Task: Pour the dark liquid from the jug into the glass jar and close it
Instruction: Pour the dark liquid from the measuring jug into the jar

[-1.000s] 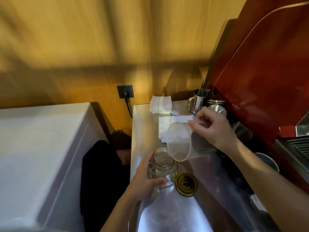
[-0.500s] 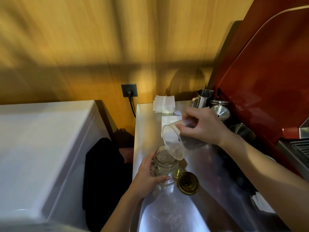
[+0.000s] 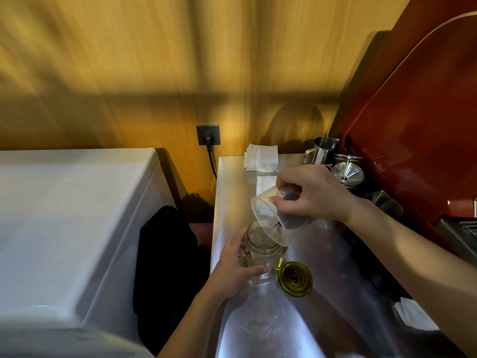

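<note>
Tipping the clear jug (image 3: 271,215) steeply with your right hand (image 3: 312,195), you are holding it by its base end, fingers clenched around it, so its wide mouth is hanging over the open glass jar (image 3: 260,251) and the lower lip is sitting at the jar's rim; whether lip and rim are touching is hard to tell. The dark liquid (image 3: 277,225) is running as a thin streak along the inside wall toward that lip, with more of it pooling darkly in the body near your palm. Your left hand (image 3: 232,267) is grasping the jar from its nine o'clock side, thumb curling across the front of the glass, and the jar is standing upright on the steel counter (image 3: 258,332). The gold lid (image 3: 295,279) is lying flat on the counter just beside the jar, at about four o'clock from it, apart from both hands. At twelve o'clock from the jar, folded white cloths (image 3: 262,157) are resting near the wall, and a steel pitcher (image 3: 322,150) is standing at one o'clock
</note>
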A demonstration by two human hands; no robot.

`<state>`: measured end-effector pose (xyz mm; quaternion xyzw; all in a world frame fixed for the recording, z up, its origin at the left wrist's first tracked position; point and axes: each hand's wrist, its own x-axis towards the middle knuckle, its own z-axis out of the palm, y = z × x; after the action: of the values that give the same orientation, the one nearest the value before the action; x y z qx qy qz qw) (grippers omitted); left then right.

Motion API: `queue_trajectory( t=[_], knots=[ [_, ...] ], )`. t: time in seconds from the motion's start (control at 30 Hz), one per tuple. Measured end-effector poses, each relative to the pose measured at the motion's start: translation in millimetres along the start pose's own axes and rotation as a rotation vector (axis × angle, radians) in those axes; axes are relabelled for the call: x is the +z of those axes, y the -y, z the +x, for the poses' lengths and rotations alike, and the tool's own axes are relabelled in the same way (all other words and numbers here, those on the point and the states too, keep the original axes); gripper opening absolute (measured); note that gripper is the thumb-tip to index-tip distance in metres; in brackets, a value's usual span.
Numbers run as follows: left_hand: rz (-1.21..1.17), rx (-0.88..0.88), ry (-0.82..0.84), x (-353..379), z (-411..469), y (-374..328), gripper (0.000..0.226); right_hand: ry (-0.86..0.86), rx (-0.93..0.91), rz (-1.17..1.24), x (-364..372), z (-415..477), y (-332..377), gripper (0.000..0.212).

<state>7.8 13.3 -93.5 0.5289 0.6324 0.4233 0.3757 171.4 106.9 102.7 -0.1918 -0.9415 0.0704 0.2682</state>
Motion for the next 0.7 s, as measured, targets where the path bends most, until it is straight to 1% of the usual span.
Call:
queue_trajectory(
  t=[0.2, 0.37, 0.7],
  knots=[
    [-0.001, 0.005, -0.001, 0, 0, 2, 0.091, 0.018, -0.037, -0.032, 1, 4, -1, 0.024],
    [0.023, -0.003, -0.001, 0, -1, -1, 0.088, 0.067, -0.049, -0.008, 2, 6, 1, 0.010],
    [0.024, 0.013, -0.007, -2, -3, -8, 0.084, 0.145, -0.063, -0.014, 4, 12, 4, 0.012]
  ],
)
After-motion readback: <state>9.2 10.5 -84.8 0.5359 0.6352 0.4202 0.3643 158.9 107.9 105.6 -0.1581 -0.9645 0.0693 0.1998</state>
